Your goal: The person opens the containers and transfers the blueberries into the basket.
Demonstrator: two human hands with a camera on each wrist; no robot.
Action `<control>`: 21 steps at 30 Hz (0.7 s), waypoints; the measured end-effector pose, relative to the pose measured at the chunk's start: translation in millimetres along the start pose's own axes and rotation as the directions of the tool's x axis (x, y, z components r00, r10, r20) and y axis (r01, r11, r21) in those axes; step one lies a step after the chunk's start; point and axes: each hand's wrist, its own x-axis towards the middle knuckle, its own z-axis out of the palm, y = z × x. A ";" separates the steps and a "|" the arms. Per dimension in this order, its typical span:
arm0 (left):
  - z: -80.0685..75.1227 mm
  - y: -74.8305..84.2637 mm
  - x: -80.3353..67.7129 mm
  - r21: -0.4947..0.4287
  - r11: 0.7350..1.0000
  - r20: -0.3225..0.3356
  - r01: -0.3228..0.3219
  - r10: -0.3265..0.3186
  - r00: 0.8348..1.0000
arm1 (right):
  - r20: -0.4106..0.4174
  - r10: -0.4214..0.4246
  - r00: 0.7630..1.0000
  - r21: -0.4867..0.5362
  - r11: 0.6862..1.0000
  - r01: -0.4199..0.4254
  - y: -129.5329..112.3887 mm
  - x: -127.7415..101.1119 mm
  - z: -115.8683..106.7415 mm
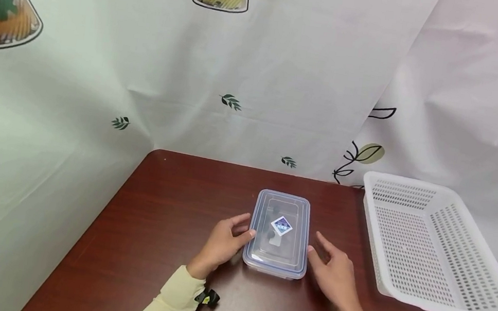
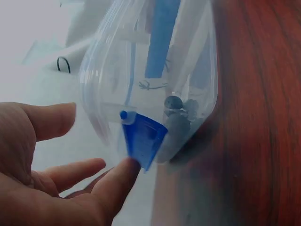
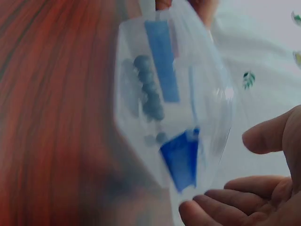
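1. Two hands flank the clear lidded box [image 1: 279, 233] near the table's middle: left hand [image 1: 223, 242] with fingers [image 2: 117, 176] loosely spread, one fingertip touching the blue side clasp [image 2: 143, 137]; right hand [image 3: 263, 188] open just beside the opposite blue clasp [image 3: 181, 157], gripping nothing.
2. Could slide the box sideways if one hand presses harder than the other, since neither holds it firmly.
3. Could spill or rattle the small dark round pieces [image 3: 148, 89] inside if tipped with a clasp undone; cannot tell whether either clasp is latched.
4. Leaves bare brown table [image 1: 164, 202] to the left and ahead of the box.
5. Crowds the right: white slotted basket [image 1: 434, 245] sits near, overhanging the table's right edge, easy to knock.
6. Closes off the far side with a hanging printed sheet [image 1: 258, 84] at the table's back edge.
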 end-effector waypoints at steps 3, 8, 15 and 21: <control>0.7 4.1 -4.0 0.087 0.994 -0.006 -0.069 0.070 0.998 | 0.037 -0.036 0.999 0.041 0.999 0.034 -8.9 -1.1 1.5; 3.0 6.6 -7.4 0.101 0.990 0.028 -0.098 0.096 0.995 | 0.087 -0.039 0.995 0.132 0.991 0.028 -14.0 -1.2 7.2; 6.3 7.9 -9.3 0.024 0.998 0.057 -0.065 0.064 0.996 | 0.085 -0.058 0.995 0.160 0.986 0.044 -15.5 -1.7 11.1; 6.8 11.5 -10.5 -0.011 0.998 0.063 -0.069 0.069 0.996 | 0.089 -0.081 0.993 0.148 0.987 0.067 -19.1 -2.4 8.5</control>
